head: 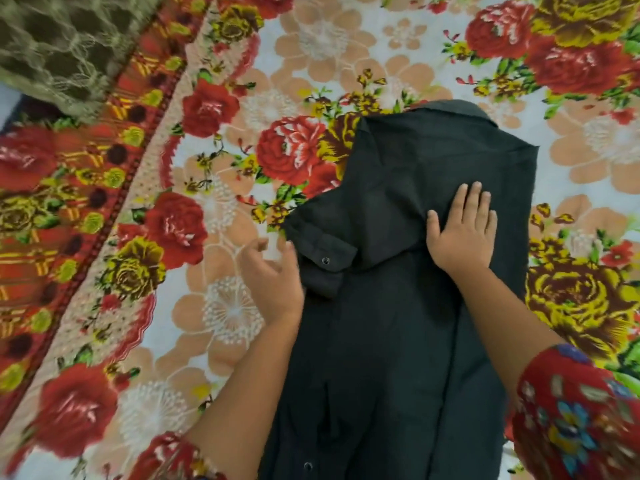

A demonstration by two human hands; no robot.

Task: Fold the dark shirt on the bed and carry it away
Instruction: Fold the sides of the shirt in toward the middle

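The dark shirt (408,323) lies lengthwise on the flowered bedspread (225,306), collar at the far end, its sides folded in. One sleeve lies across it, its buttoned cuff (325,258) at the left edge. My right hand (462,230) presses flat on the shirt's upper middle, fingers straight. My left hand (277,275) hovers at the shirt's left edge beside the cuff, fingers loosely curled and holding nothing; the image is blurred there.
A red striped border (86,202) of the bedspread runs diagonally on the left. A brown-green patterned cloth (62,46) lies at the far left corner. My red flowered sleeves (581,417) show at the bottom.
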